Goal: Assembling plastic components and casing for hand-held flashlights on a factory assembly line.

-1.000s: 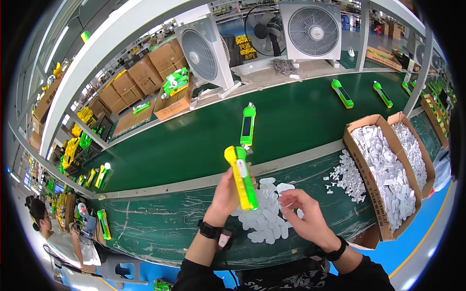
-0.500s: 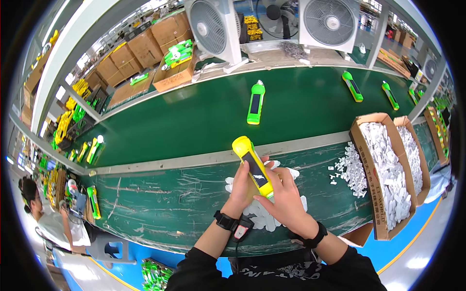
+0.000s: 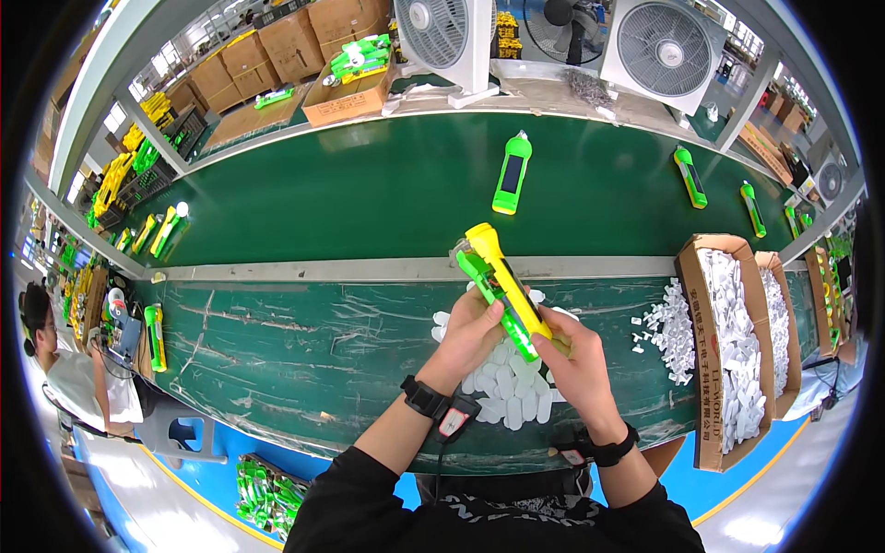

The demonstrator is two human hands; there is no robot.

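Note:
Above the bench I hold a yellow-and-green flashlight casing, its wide head pointing away from me. The yellow shell and the green shell stand a little apart at the head end and come together near my right fingers. My left hand is closed around the green side. My right hand pinches the lower end near the yellow edge. Just below them, a pile of white oval plastic pieces lies on the green bench. What lies inside the casing is mostly hidden.
Beyond a metal rail is a green conveyor belt carrying a green flashlight and several others. Cardboard boxes of white parts stand at right, beside small loose white pieces. A person sits at far left.
The flashlight casing has turned in my hands: its dark panel no longer faces up, and the green shell and the gap beside it now show. My right hand has shifted to the lower end.

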